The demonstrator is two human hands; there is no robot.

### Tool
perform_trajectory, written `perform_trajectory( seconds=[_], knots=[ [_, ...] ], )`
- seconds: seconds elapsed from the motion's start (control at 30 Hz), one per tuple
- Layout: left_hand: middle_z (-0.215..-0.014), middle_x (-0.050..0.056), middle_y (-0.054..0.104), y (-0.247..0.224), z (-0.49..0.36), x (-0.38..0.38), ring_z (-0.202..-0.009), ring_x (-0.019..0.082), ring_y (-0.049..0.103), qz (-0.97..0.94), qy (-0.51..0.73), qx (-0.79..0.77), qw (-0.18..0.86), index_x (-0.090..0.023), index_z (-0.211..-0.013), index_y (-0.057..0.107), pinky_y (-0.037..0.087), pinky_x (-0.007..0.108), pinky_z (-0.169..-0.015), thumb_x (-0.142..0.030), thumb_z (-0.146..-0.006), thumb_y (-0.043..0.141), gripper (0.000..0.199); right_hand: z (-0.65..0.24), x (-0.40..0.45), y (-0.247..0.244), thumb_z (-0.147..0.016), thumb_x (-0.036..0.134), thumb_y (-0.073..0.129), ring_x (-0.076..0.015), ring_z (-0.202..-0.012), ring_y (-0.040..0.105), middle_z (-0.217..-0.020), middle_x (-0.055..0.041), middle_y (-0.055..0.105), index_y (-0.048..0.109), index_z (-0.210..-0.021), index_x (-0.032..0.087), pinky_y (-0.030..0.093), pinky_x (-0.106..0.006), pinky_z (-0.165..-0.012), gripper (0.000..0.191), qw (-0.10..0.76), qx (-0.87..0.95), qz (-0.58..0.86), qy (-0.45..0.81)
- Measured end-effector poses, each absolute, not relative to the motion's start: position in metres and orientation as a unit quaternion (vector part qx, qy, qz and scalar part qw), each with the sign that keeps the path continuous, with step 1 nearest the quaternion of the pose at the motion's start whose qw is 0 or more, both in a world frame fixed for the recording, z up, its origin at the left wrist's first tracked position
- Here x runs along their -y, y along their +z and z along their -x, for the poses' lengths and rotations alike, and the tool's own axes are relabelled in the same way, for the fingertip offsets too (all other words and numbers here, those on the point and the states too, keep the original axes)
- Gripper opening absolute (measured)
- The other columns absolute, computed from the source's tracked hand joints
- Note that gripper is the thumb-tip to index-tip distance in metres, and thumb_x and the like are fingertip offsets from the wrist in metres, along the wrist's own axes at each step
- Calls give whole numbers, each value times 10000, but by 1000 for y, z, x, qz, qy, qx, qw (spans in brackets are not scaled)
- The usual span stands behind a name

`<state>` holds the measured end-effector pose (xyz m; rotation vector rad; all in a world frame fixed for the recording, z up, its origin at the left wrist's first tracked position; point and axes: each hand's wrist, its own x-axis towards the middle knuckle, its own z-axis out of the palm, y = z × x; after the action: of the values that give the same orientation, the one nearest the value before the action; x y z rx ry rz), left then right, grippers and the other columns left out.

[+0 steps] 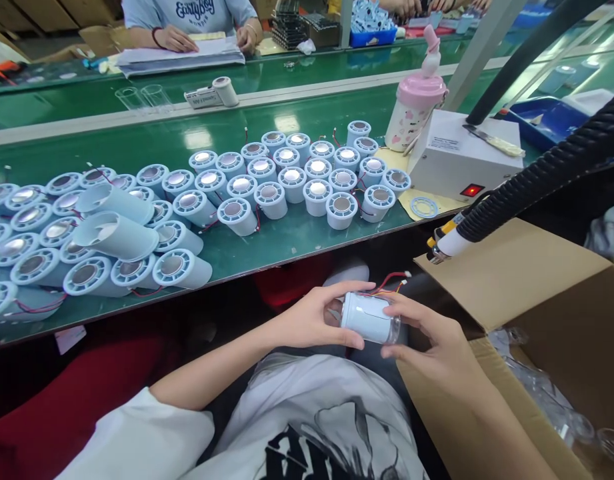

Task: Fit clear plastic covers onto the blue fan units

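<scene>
Above my lap, a light-blue cylindrical housing (365, 317) lies on its side between my two hands. My left hand (323, 316) wraps its left end with thumb and fingers. At the other end, my right hand (427, 337) grips a clear plastic cup (395, 329) that fits around the housing's right end. Thin red and yellow wires (393, 279) with small white connectors stick out behind the housing. On the bench edge ahead stand many similar light-blue cylinders (341, 208) with round metal discs on top; some show red and black wires.
An open cardboard box (551, 293) with clear plastic cups (541, 387) is at my right. A black flexible hose (531, 177) hangs over it. A white box with a red switch (461, 157) and a pink bottle (415, 110) stand on the green bench (287, 250). A co-worker (191, 27) sits opposite.
</scene>
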<state>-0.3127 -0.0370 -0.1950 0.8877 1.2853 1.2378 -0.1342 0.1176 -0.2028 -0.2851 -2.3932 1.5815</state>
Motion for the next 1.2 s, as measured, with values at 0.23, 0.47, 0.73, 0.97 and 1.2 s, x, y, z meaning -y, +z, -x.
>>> perform_trajectory(
  seconds=[0.23, 0.47, 0.73, 0.97, 1.2],
  knots=[
    [-1357, 114, 535, -191, 314, 41, -1187, 272, 566, -433, 528, -531, 501, -263, -1367, 471, 487, 375, -974, -213, -653, 818, 796, 136, -117, -198, -755, 238, 787, -197, -1178, 557, -1259, 15, 605, 579, -1130, 346, 525, -276, -939, 442, 94, 748, 125, 646],
    [-1358, 89, 538, -189, 313, 42, -1199, 255, 559, -465, 520, -537, 475, -296, -1358, 482, 484, 341, -974, -200, -649, 822, 792, 135, -115, -197, -755, 301, 788, -167, -1026, 610, -1165, 7, 609, 581, -1128, 324, 539, -237, -863, 427, 56, 687, 159, 707],
    [-1393, 83, 513, -190, 313, 42, -1255, 246, 509, -494, 517, -531, 455, -301, -1362, 477, 461, 333, -1005, -171, -647, 818, 803, 136, -114, -197, -772, 380, 764, -141, -860, 624, -1053, -27, 640, 539, -1109, 262, 540, -213, -706, 423, 22, 607, 185, 772],
    [-1382, 77, 520, -189, 315, 43, -1289, 240, 470, -516, 504, -539, 435, -295, -1358, 483, 446, 331, -1027, -175, -641, 823, 802, 140, -112, -203, -781, 485, 722, -121, -713, 632, -877, -2, 642, 518, -1056, 211, 562, -215, -605, 438, 5, 552, 210, 807],
    [-1394, 76, 509, -193, 315, 44, -1308, 237, 452, -524, 502, -535, 434, -304, -1362, 474, 436, 342, -1046, -172, -638, 825, 815, 143, -107, -207, -827, 598, 599, -139, -522, 657, -666, 8, 645, 473, -1007, 179, 531, -195, -465, 473, -29, 527, 255, 810]
  ],
)
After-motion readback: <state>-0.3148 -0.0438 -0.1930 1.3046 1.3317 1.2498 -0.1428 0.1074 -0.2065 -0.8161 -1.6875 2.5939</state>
